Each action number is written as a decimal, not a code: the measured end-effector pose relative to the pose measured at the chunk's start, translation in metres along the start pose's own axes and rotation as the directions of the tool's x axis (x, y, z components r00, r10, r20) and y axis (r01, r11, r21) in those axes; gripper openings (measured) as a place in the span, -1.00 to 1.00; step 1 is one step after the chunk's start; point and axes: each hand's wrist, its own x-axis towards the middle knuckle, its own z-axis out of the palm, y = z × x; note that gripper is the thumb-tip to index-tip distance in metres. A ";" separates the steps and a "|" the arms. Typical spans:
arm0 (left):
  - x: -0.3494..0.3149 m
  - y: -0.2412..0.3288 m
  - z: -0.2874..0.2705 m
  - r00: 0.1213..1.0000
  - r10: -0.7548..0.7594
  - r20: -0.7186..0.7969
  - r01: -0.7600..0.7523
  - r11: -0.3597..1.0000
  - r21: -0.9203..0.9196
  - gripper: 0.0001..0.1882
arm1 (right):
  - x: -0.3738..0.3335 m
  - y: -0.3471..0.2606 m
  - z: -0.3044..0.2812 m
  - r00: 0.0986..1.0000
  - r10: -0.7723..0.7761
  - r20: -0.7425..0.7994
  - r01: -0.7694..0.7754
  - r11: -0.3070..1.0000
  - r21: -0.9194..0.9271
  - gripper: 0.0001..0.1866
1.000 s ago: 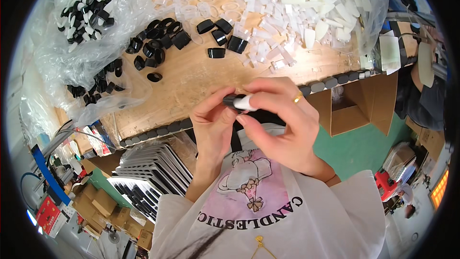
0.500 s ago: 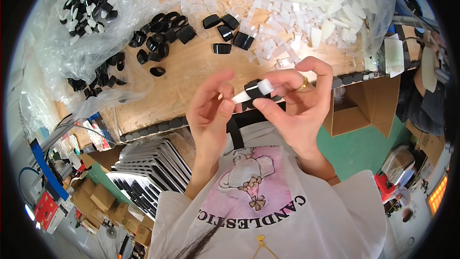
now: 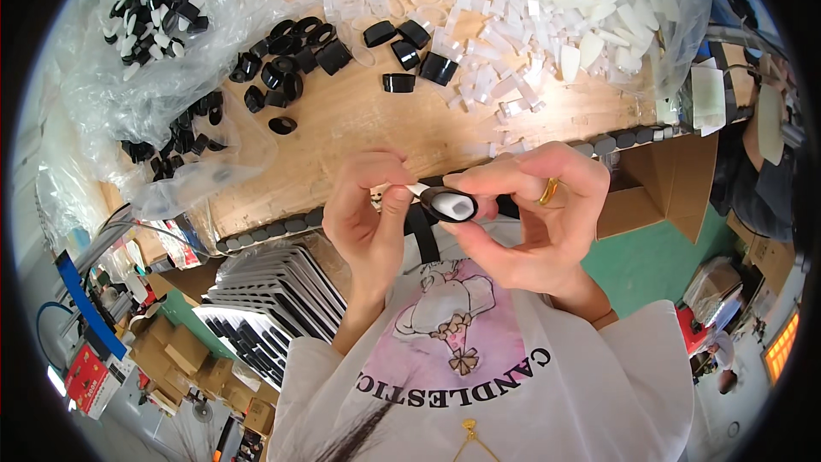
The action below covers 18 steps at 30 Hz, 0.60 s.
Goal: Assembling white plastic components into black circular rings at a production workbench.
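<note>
Between my two hands, above the table's near edge, is a black oval ring with a white plastic piece seated inside it. Its open end is tilted up, so the white piece shows within the dark rim. A narrow white tip sticks out on the ring's left side. My left hand pinches that tip between thumb and index finger. My right hand has its thumb and index finger at the ring's lower and upper edges, the other fingers curled behind. Those fingers partly hide the ring's right side.
Several loose black rings lie on the wooden table. Clear plastic pieces and off-white flat pieces are piled at the far right. A plastic bag spreads at left. Stacked trays and a cardboard box stand below the edge.
Both hands have come slightly lower. The ring has turned so its open end shows, and my right fingers have shifted to its upper and lower edges.
</note>
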 end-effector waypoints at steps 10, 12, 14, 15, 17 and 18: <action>-0.017 0.008 0.014 0.984 -0.165 0.061 0.170 0.981 -0.090 -0.79 | 0.008 -0.004 -0.010 0.995 -0.050 0.083 0.048 0.998 0.027 -0.27; -0.016 0.010 0.014 0.975 -0.220 0.043 0.224 0.964 -0.141 -0.81 | 0.006 -0.002 -0.009 0.996 -0.049 0.074 0.046 0.998 0.041 -0.27; -0.011 0.005 0.010 0.982 -0.181 0.047 0.187 0.963 -0.194 -0.81 | 0.006 -0.002 -0.012 0.997 -0.051 0.065 0.047 0.998 0.052 -0.26; -0.009 0.002 0.009 0.989 -0.141 0.047 0.148 0.958 -0.247 -0.81 | 0.008 -0.004 -0.014 0.993 -0.061 0.102 0.057 0.997 0.048 -0.25; -0.009 -0.003 0.006 0.989 -0.136 0.057 0.146 0.964 -0.221 -0.80 | 0.009 -0.003 -0.015 0.988 -0.068 0.141 0.062 0.997 0.049 -0.25; -0.009 -0.005 0.005 0.989 -0.129 0.068 0.140 0.970 -0.197 -0.79 | 0.009 -0.002 -0.014 0.987 -0.079 0.141 0.073 0.996 0.047 -0.24</action>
